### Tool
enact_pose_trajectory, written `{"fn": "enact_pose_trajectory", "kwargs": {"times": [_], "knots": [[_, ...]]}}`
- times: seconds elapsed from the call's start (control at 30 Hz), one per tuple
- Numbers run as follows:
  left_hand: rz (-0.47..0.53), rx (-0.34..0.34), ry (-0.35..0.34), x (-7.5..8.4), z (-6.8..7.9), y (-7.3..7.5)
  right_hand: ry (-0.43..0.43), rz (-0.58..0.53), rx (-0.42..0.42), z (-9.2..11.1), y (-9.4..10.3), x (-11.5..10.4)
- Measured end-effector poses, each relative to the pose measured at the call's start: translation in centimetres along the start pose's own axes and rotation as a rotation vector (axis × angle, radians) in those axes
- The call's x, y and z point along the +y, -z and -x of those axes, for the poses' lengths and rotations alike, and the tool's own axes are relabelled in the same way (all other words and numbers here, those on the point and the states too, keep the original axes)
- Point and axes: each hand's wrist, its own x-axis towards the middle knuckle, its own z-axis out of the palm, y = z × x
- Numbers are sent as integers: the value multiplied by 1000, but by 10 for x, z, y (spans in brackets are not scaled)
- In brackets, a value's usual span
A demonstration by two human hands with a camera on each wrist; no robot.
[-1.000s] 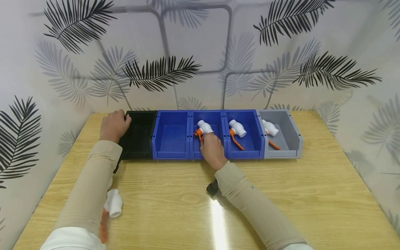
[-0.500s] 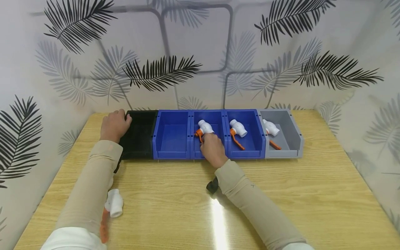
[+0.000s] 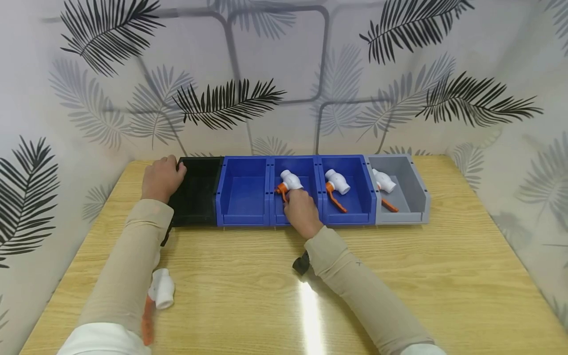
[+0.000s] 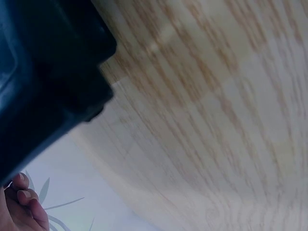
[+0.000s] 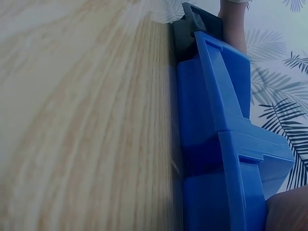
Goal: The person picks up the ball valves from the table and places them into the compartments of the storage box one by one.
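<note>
My left hand (image 3: pixel 162 178) grips the left rim of the black bin (image 3: pixel 195 217); in the left wrist view its curled fingers (image 4: pixel 28 197) show at the wall of that bin. Reaching into the middle blue bin (image 3: pixel 279 220), my right hand (image 3: pixel 303 212) holds a white ball valve (image 3: pixel 290 180) by its orange lever, fingertips mostly hidden behind the hand. The valve lies inside that bin. Only the edge of the right hand (image 5: pixel 288 211) enters the right wrist view, beside the blue bin's wall.
Left of the middle bin is a bare blue bin (image 3: pixel 246 197). To the right, a blue bin (image 3: pixel 355 217) and a grey bin (image 3: pixel 412 217) each hold a ball valve. Another ball valve (image 3: pixel 163 290) lies on the wooden table (image 3: pixel 239 296) by the left forearm. A patterned wall stands behind.
</note>
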Motion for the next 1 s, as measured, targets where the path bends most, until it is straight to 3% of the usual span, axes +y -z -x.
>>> {"fn": "enact_pose_trajectory", "kwargs": {"times": [0.23,0.47,0.73,0.87,1.0], "knots": [[4,26,-9,-1,0,-1,42,-12,32,3,2,-2],[13,34,-5,0,0,1,156,17,82,9,4,0],[18,47,-11,0,0,1,281,-10,114,33,26,-2],[22,44,-17,0,-1,0,305,-3,67,50,42,4],[23,49,-20,-2,-1,-2,271,-3,-35,65,57,19]]}}
